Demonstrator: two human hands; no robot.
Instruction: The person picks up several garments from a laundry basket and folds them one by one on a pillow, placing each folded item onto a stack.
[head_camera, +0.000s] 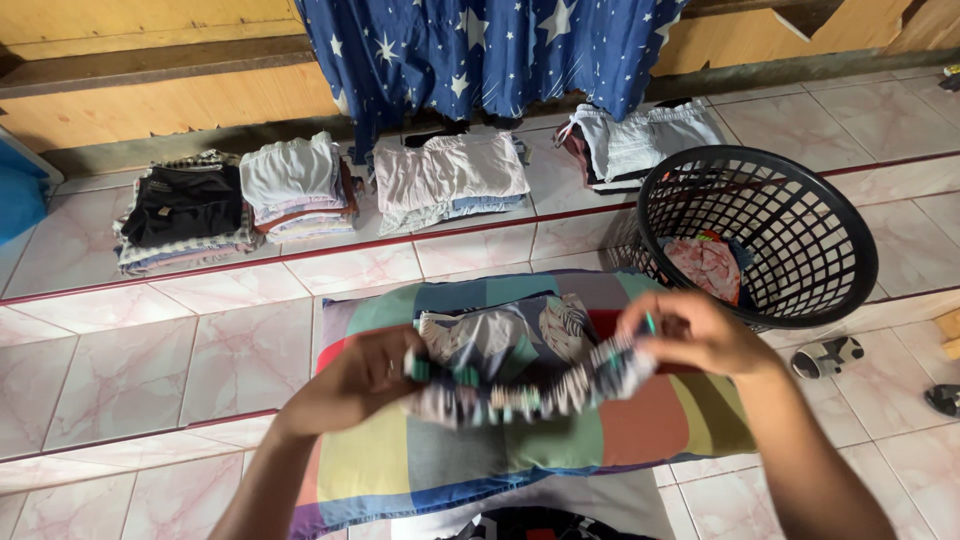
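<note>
Soft, light and limp by the look of it: a small patterned cloth garment in white, grey and teal (530, 385), sagging in a loose band between the two hands, so unlikely to slip and best taken at its two ends or along a hem. Held just above a patchwork cushion of coloured fabric squares (640, 425), not resting on it. Left hand (365, 375) closed around the left end, fingers curled and pressed on the cloth; right hand (695, 335) pinching the right end between thumb and fingertips. Bunched and blurred, so exact kind of garment hard to tell. Nearby: round black plastic laundry basket (840, 230) to the right, folded clothes stacks (300, 185) beyond on the pink tiled floor (130, 370).
</note>
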